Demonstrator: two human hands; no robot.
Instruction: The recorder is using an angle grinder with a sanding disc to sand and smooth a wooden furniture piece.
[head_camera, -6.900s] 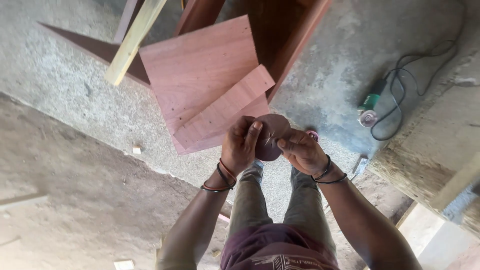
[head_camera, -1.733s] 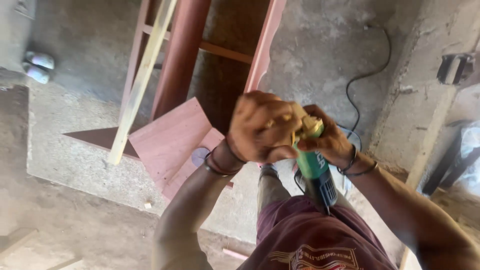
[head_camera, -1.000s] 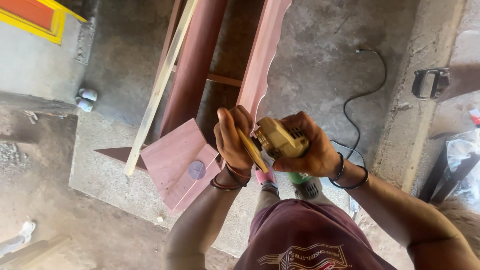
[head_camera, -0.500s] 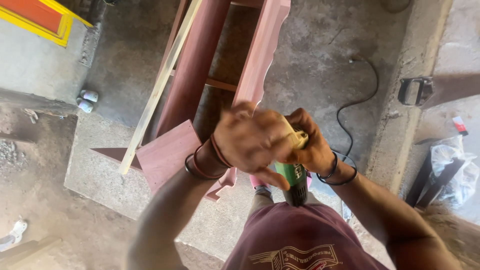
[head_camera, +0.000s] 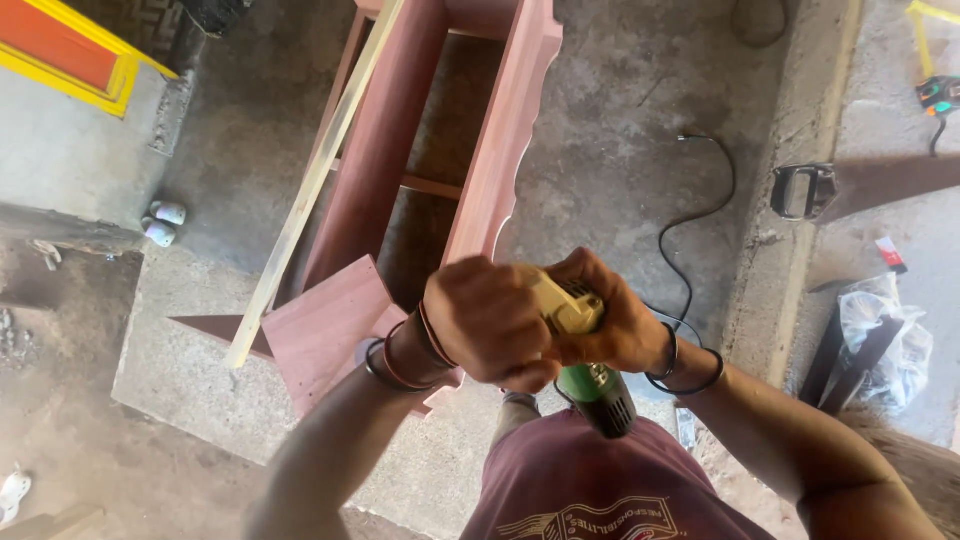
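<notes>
One head-worn camera — looking steeply down, close above the hands.

The grinder (head_camera: 585, 355) sits between both hands, the left hand (head_camera: 488, 322) closed over its head from the left, the right hand (head_camera: 610, 322) gripping it from the right; its body points back toward the person's chest. Beyond the hands a wooden frame (head_camera: 480, 150) runs away across the floor; a loose slat (head_camera: 310, 190) leans along its left side (its lower end above a flat board (head_camera: 325, 330)). Right of the frame a cable (head_camera: 700, 215) trails over the concrete; further right lies a handsaw (head_camera: 850, 188).
</notes>
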